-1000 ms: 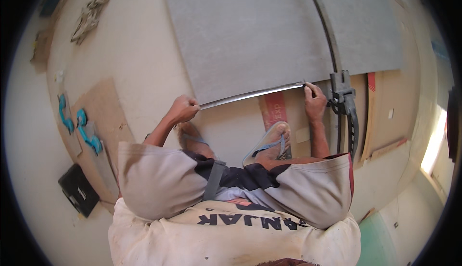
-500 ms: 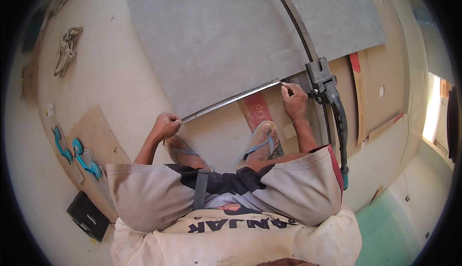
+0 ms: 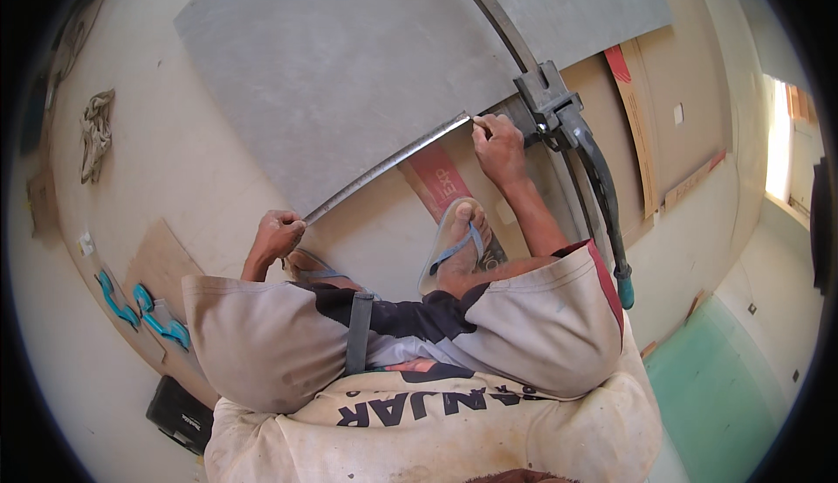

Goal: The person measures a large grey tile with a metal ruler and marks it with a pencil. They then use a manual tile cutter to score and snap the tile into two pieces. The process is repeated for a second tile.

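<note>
Silvery in the head view, a narrow strip (image 3: 388, 165) is running along the near edge of the grey slab (image 3: 349, 72); the left hand (image 3: 278, 233) is pinching one end by the slab's near-left corner, the right hand (image 3: 501, 147) pinching the other.

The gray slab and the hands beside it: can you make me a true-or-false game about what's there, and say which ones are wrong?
1. A shiny strip runs along an edge of the gray slab. True.
2. The left hand and right hand are at opposite ends of the strip. True.
3. Big boots are on the feet. False: they are flip-flops with blue straps.
4. The turquoise tools lie over on the left side. True.
5. A red case lies at the lower left. False: the case there is black.
</note>
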The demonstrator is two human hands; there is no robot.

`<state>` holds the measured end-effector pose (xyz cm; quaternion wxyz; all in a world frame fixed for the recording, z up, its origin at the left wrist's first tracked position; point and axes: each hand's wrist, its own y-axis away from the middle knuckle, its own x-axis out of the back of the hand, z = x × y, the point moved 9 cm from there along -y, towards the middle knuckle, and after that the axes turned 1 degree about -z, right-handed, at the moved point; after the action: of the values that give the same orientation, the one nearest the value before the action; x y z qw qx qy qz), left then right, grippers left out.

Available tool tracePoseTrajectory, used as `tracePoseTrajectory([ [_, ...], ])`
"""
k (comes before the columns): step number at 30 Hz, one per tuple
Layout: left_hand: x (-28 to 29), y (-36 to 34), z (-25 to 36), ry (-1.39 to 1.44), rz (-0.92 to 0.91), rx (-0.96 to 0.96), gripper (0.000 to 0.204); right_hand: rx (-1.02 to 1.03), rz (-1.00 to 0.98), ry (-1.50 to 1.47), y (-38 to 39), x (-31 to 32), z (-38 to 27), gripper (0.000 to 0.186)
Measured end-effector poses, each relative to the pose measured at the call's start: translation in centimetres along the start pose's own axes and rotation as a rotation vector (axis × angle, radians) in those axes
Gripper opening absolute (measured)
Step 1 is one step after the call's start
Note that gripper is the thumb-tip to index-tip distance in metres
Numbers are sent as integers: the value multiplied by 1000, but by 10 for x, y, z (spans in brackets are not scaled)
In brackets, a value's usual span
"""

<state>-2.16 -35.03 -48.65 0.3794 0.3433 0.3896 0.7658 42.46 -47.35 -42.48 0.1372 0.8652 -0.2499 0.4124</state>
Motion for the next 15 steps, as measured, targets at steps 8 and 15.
tracePoseTrajectory([
  [8, -3, 10, 16, 93, -17, 58, 18, -26, -52, 21, 2, 0, 4, 12],
  [15, 0, 7, 2, 53, -7, 82, 17, 19, -36, 49, -12, -11, -3, 13],
])
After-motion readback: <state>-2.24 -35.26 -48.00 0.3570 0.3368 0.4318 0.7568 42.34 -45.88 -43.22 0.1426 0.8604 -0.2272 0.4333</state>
